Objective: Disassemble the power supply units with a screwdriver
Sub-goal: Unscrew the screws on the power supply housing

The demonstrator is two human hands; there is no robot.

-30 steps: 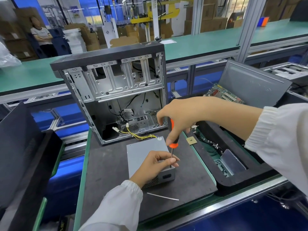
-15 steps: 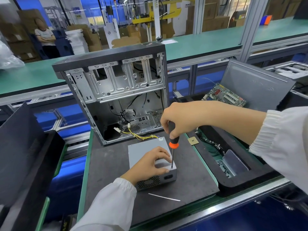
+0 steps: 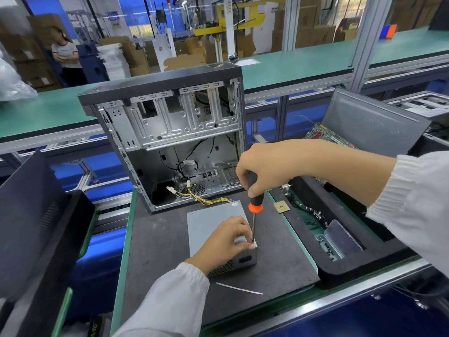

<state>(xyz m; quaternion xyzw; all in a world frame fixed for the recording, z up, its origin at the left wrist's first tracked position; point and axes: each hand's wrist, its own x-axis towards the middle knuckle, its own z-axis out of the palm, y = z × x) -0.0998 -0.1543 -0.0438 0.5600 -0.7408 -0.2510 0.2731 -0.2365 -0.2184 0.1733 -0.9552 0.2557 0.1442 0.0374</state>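
Head view: my left hand (image 3: 224, 239) now steadies the power supply (image 3: 209, 222) while my right hand (image 3: 264, 169), gripping the screwdriver (image 3: 254, 203), has seated its tip on a corner screw.

1. Open computer case (image 3: 170, 132): stands upright at the far edge of the surface (image 3: 158, 251), closing off the back.
2. Black tray (image 3: 345, 271): borders the surface on the right.
3. Bare mat lies left of the power supply (image 3: 206, 220).
4. White strip (image 3: 239, 288): lies on the near free band.
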